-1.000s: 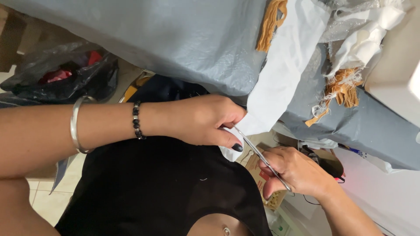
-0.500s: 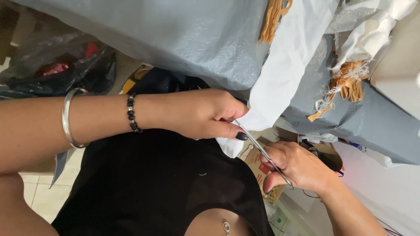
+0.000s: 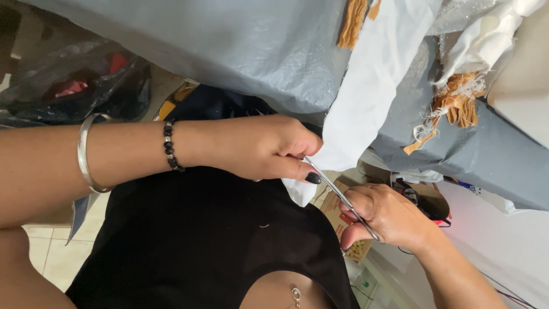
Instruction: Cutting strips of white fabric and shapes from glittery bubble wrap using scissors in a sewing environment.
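Note:
My left hand (image 3: pixel 260 147), with a beaded bracelet and a silver bangle on the wrist, pinches the lower end of a white fabric strip (image 3: pixel 366 97) that hangs down from the grey cloth above. My right hand (image 3: pixel 389 214) grips a pair of metal scissors (image 3: pixel 342 197), whose blades point up-left and meet the white strip right at my left fingertips. Whether the blades are apart is hard to tell. Black fabric (image 3: pixel 194 240) lies over my lap below both hands.
Grey cloth (image 3: pixel 229 51) covers the surface above. Frayed tan fabric scraps (image 3: pixel 452 103) and white cloth lie at upper right. A black plastic bag (image 3: pixel 68 86) with red items sits at left. A cardboard box (image 3: pixel 337 214) is behind the scissors. Tiled floor shows at lower left.
Both hands have drifted slightly down and to the right together. My left fingers stay pinched on the white strip and the scissors stay at its edge.

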